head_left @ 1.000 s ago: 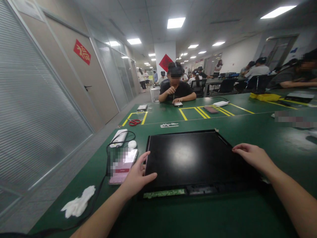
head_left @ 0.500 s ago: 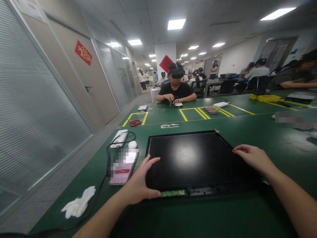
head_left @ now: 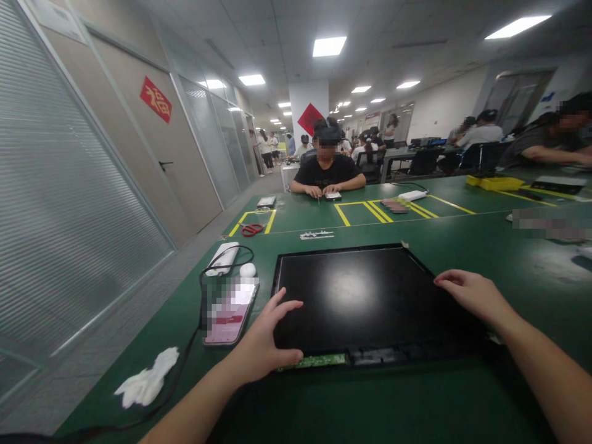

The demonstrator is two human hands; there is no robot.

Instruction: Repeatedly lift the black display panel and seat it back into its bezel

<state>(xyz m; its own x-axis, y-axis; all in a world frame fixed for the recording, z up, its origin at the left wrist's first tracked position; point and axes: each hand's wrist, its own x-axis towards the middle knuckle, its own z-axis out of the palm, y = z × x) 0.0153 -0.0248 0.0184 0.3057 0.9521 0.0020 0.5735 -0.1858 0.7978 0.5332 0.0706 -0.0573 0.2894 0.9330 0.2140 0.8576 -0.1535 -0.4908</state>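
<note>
A black display panel lies flat on the green table in front of me, a bright reflection on its face. Along its near edge runs a strip of green circuit board. My left hand rests at the panel's left edge, thumb and fingers spread apart, the thumb near the board strip. At the opposite side, my right hand pinches the panel's right edge between thumb and fingers. The fingertips' exact grip there is partly hidden.
Left of the panel are a phone, a white power bank, a black cable and a crumpled tissue. Red-handled scissors and small white strips lie beyond. A person sits across the table.
My left hand's thumb and index finger have shifted slightly right over the panel. The right hand and panel look unmoved. The person across has lowered one hand to the table.
</note>
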